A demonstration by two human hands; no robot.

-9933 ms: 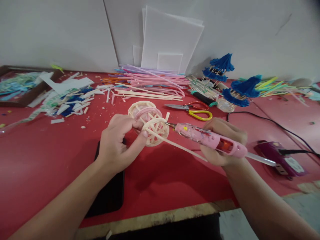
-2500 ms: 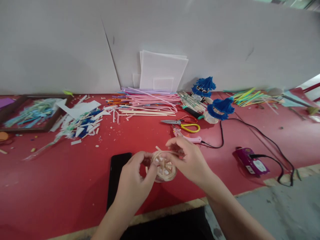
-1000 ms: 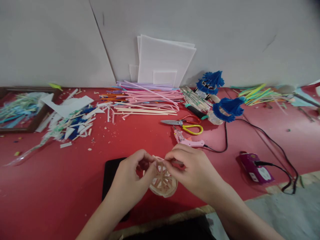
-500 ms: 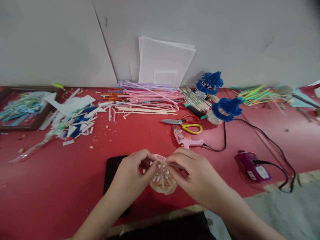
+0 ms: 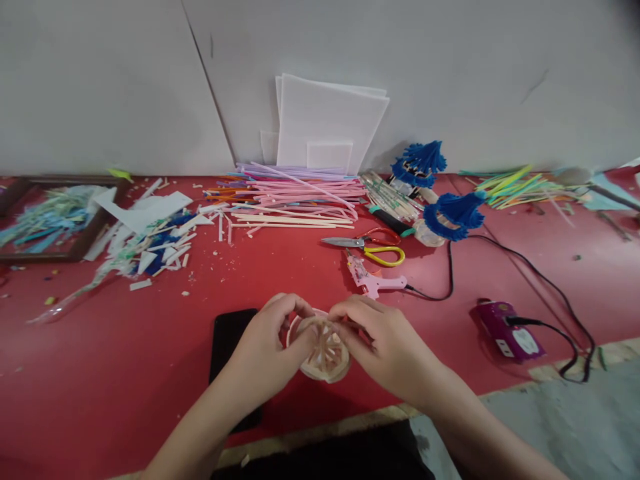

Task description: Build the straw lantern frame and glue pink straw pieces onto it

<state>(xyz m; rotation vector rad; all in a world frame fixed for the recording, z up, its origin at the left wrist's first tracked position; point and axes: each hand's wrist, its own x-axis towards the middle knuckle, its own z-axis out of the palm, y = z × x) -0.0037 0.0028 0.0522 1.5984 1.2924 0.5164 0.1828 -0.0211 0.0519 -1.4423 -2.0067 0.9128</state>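
Between my two hands is a small round openwork piece (image 5: 326, 363), cream-coloured, with spokes meeting at its middle and a pinkish rim at the far side. My left hand (image 5: 273, 340) grips its left edge with thumb and fingers. On the opposite edge, my right hand (image 5: 383, 343) pinches it near the top right; the fingertips are partly hidden. A black phone-like slab (image 5: 231, 343) lies partly under my left wrist. Beyond my right hand rests a pink glue gun (image 5: 375, 280), with scissors (image 5: 365, 245) with red and yellow handles just behind it.
Pink and purple sticks (image 5: 305, 193) lie along the wall below white sheets (image 5: 330, 123). Scraps (image 5: 160, 247) and a brown frame (image 5: 75, 250) sit left. Blue fringed pieces (image 5: 453, 217) stand right. A black cord (image 5: 545, 270) loops near a purple power box (image 5: 507, 333).
The round piece has tilted and turned slightly between my hands, and its spokes now face me differently. Both hands keep hold of it, with small finger shifts.
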